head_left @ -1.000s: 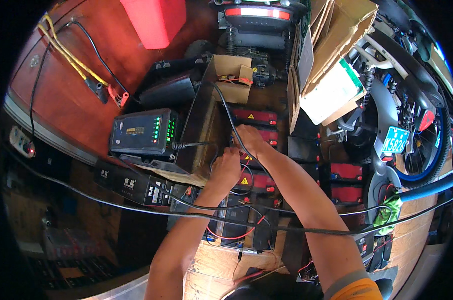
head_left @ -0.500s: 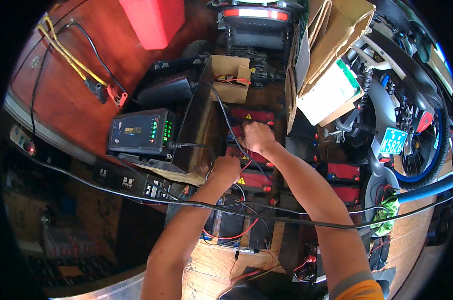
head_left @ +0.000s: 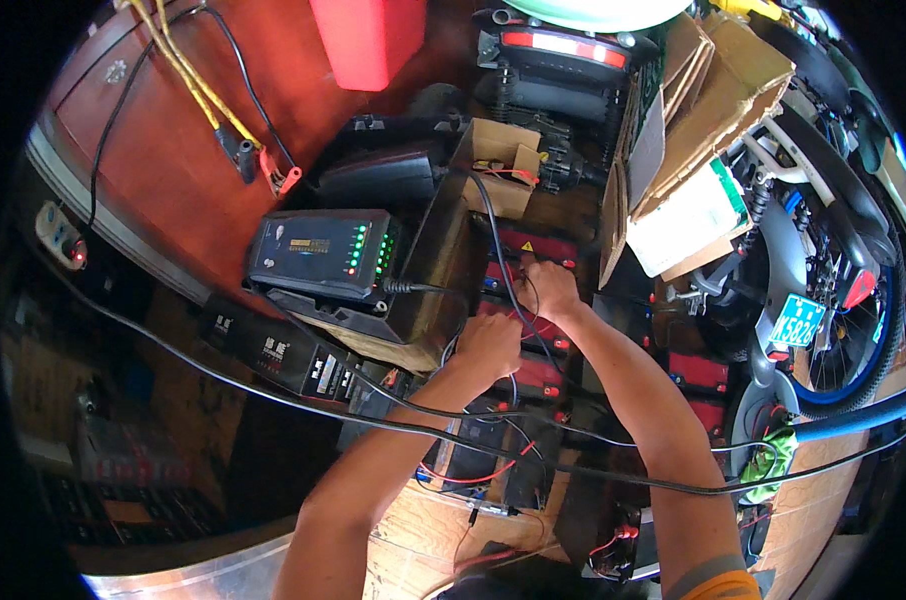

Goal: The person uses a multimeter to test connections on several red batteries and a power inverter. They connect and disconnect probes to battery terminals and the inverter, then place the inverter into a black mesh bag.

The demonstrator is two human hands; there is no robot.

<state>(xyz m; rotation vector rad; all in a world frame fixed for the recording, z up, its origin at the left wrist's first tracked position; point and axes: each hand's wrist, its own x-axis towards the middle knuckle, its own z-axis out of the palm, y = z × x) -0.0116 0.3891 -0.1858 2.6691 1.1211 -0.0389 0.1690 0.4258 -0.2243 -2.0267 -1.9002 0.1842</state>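
At far L, a white plastic power strip (head_left: pixel 55 232) w/ a lit red lamp is seen. Next, a dark rectangular charger-like unit w/ green LEDs (head_left: pixel 318 250) is propped on a large black open box (head_left: pixel 443 260); from its end a short black lead (head_left: pixel 423 290) is run toward the hands.

The L hand (head_left: pixel 490 347) is held low over the nearer part of a row of red-topped, black plastic batteries (head_left: pixel 551 246). Its fingers are curled narrow; whether anything is gripped can't be told, as the tips are hidden.

Btwn the hands a long black rubbery cable (head_left: pixel 497 235) is draped across the row. Just R of it, the R hand (head_left: pixel 555 290) is placed farther up the row, fingers bent down & bunched; a grip can't be confirmed.

Vs. 1 sec ago, when the hands were nearly together, a clear gap is now opened btwn them; the whole view is also shifted, prob. by a head move. From that gap, two separate spots on the row are likely being attended to, not one.

At far R, a brown open cardboard box (head_left: pixel 718 110) is seen.
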